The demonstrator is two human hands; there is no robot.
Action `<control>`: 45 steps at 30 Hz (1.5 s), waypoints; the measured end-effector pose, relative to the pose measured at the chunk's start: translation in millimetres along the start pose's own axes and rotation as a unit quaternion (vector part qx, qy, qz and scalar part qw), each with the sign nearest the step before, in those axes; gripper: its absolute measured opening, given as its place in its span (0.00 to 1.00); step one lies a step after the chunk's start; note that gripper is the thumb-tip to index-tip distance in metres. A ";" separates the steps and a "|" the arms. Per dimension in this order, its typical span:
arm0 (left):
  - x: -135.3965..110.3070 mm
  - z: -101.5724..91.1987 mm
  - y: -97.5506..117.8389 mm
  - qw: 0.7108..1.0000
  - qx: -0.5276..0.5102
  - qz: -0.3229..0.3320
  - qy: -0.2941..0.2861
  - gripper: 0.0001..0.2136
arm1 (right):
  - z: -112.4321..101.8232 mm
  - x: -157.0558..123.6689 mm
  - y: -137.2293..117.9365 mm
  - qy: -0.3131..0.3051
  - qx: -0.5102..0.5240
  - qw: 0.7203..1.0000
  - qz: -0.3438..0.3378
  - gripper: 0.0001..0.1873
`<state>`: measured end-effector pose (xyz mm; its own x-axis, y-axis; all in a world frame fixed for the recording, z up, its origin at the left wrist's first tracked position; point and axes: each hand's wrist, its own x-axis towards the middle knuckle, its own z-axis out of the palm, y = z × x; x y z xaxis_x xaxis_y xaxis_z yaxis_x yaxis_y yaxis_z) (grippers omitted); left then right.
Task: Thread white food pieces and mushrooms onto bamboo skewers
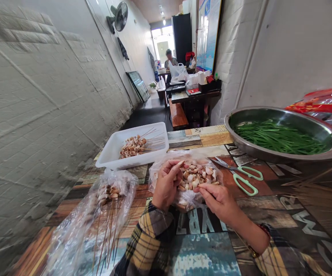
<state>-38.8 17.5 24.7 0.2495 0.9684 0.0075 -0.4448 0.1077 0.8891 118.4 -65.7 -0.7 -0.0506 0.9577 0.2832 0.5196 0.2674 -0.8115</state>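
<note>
An open clear plastic bag (154,174) full of garlic cloves (196,176), most with brownish skins, lies before me. Over its left side, my left hand (168,182) is closed, pinching a garlic clove (180,164) at the fingertips. My right hand (216,197) is closed in a pinch at the bag's near right edge. A thin wooden skewer (242,239) shows below the right wrist and seems to run up into that hand; its tip is hard to make out. On the left, another plastic bag (68,230) holds threaded cloves (108,193) with their sticks toward me.
A white tray (161,155) with skewered cloves stands behind. Green-handled scissors (245,176) lie right of the cloves. A steel basin (269,154) holds long green stalks (281,138); loose skewers (324,188) lie at the right edge. A person (170,59) sits far back.
</note>
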 end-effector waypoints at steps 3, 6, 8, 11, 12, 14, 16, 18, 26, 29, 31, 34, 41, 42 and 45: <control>-0.1 0.3 -0.6 1.000 0.002 0.002 -0.003 0.13 | 0.3 -0.2 0.3 -0.003 0.002 1.000 -0.003 0.22; -0.5 0.6 -1.9 1.000 0.008 0.001 -0.009 0.13 | 0.7 -0.1 -0.3 -0.003 0.001 1.000 0.000 0.22; -1.0 0.7 -2.5 1.000 0.009 0.005 -0.013 0.12 | 1.0 0.1 -0.9 -0.003 0.002 1.000 0.005 0.22; -2.3 0.6 -2.5 1.000 0.012 0.017 -0.013 0.13 | 1.5 0.3 -0.7 0.001 0.007 1.000 0.005 0.21; -2.6 0.4 -2.3 1.000 0.014 0.018 -0.012 0.13 | 1.7 0.1 -0.2 0.003 0.010 1.000 0.004 0.21; -3.3 -0.1 -1.5 1.000 0.018 0.017 -0.009 0.15 | 2.2 -0.6 1.3 0.008 0.013 1.000 0.003 0.22; -3.8 -0.8 -1.0 1.000 0.026 0.014 -0.007 0.18 | 2.8 -1.5 3.1 0.010 0.016 1.000 0.005 0.22; -4.2 -1.7 -1.1 1.000 0.027 0.005 -0.006 0.20 | 3.3 -2.1 4.2 0.008 0.018 1.000 0.008 0.23; -3.2 -3.4 -5.0 0.999 0.032 -0.020 -0.010 0.24 | 5.0 -0.7 0.3 0.024 -0.030 0.999 -0.023 0.22; -2.2 -3.9 -5.5 0.999 0.035 -0.015 -0.020 0.23 | 5.1 -1.4 -0.2 0.021 -0.038 0.999 -0.026 0.23; -1.8 -4.6 -5.5 0.998 0.052 -0.004 -0.030 0.21 | 5.0 -2.1 0.1 0.023 -0.043 0.998 -0.031 0.23; -0.9 -6.7 -5.9 0.995 0.086 0.018 -0.041 0.20 | 5.3 -3.0 1.0 0.030 -0.048 0.998 -0.040 0.22; 2.4 -12.2 -9.9 0.988 0.144 0.040 -0.047 0.19 | 7.3 -2.9 3.9 0.030 -0.032 0.998 -0.034 0.20; 2.6 -12.6 -10.3 0.987 0.150 0.041 -0.047 0.19 | 7.4 -2.8 4.1 0.029 -0.029 0.999 -0.035 0.19; 2.6 -12.8 -10.5 0.983 0.169 0.045 -0.048 0.19 | 7.2 -2.5 4.3 0.029 -0.023 0.999 -0.037 0.19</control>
<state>-44.5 21.7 9.6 0.3097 0.9430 0.1221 -0.1613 -0.0744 0.9841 114.6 -66.2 -8.6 -0.0420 0.9277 0.3710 0.5551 0.3304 -0.7634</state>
